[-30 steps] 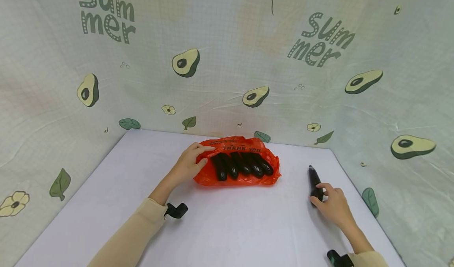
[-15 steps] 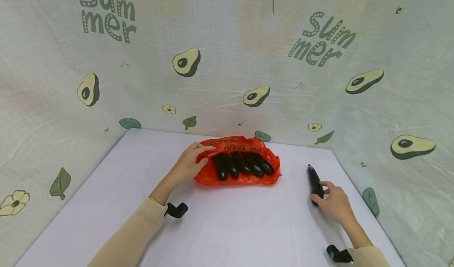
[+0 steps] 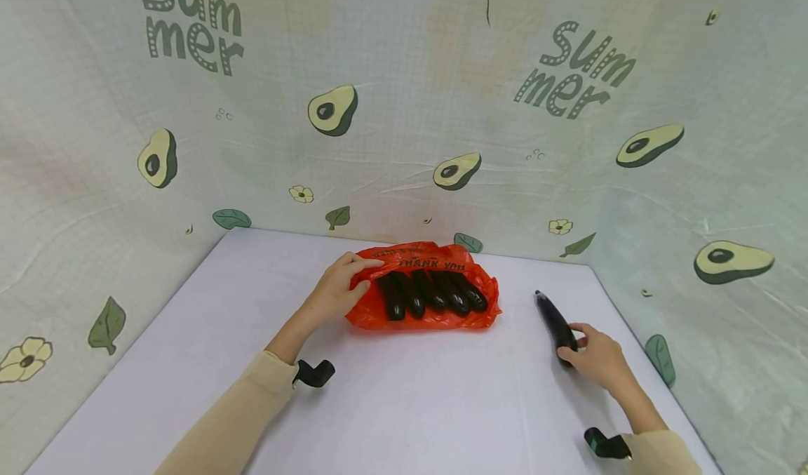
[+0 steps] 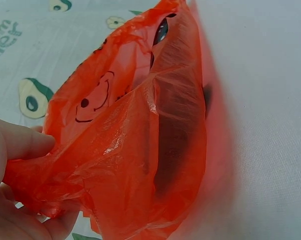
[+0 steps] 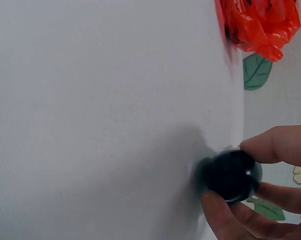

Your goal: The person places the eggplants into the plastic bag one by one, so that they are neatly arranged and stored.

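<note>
My left hand (image 3: 331, 294) pinches the left edge of a red plastic bag (image 4: 125, 145) printed with "THANK YOU". Several dark, glossy eggplants (image 3: 432, 291) lie side by side inside it, facing its open front. Through the thin side of the bag, the left wrist view shows one as a dark shape. Over at the right of the table, my right hand (image 3: 596, 357) grips another eggplant (image 3: 554, 320) by its near, thick end between thumb and fingers. The narrow far end points away and to the left. In the right wrist view only its rounded end (image 5: 235, 175) shows clearly.
A white table (image 3: 435, 398) lies under everything, its back edge just behind the bag. Cloth (image 3: 391, 124) printed with avocados and leaves hangs behind and at both sides. A black wrist-worn device (image 3: 315, 374) sits at each cuff.
The eggplant in my right hand has turned, its far tip swinging left toward the bag. That hand has shifted very slightly right. My left hand and the bag have stayed put.
</note>
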Available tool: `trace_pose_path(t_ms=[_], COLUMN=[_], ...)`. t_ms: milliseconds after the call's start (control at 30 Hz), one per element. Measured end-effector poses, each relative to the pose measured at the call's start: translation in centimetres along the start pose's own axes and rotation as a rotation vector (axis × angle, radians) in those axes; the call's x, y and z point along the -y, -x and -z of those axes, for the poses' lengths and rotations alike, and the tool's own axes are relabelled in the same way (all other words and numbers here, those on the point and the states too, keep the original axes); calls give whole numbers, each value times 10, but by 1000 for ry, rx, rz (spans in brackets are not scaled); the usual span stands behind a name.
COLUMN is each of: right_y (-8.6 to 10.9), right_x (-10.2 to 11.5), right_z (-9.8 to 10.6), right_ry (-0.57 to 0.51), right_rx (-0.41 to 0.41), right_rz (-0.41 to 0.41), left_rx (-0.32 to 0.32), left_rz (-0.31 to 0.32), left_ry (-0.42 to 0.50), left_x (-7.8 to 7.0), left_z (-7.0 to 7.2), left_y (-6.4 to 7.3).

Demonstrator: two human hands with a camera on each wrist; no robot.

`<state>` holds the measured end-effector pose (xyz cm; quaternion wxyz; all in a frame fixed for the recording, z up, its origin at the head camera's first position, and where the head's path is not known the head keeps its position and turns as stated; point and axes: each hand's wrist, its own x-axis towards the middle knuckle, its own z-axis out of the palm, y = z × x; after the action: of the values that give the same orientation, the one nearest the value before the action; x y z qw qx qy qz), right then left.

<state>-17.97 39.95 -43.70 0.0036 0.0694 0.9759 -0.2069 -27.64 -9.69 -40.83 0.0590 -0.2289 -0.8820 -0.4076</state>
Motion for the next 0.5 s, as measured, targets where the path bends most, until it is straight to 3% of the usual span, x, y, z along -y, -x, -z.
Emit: trace_pose_path(t_ms=[500], right_y=[-3], right_x=[-5], right_z=[2], right_ry=[-15], right_rx=[25], right_rz=[-14], left_rx=[-4], left_rz=[-9], left_ry=[-7], left_x=[3], left_z=[-2], left_y=[-1])
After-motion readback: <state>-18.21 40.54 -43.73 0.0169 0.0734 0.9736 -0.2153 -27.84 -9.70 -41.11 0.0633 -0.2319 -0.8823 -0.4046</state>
